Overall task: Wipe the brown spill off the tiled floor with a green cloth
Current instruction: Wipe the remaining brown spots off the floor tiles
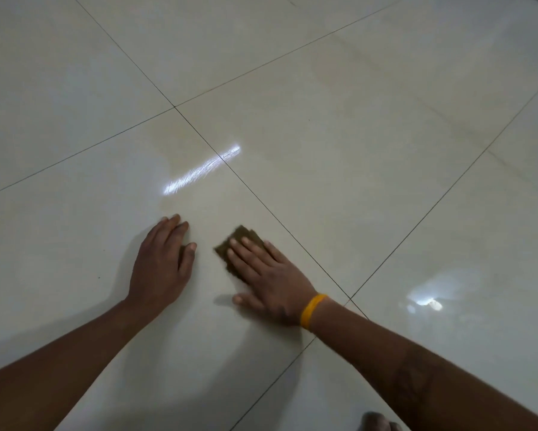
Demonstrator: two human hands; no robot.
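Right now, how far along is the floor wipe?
Done: no brown puddle shows, only a faint tan film on the tiled floor beyond the hands. In hand: right hand presses the cloth flat; left hand rests open on the tile. Left: that film.

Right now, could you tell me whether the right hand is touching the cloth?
Touching. The head view shows the right hand lying flat on the cloth, its fingers covering part of it and pressing it against the tiled floor.
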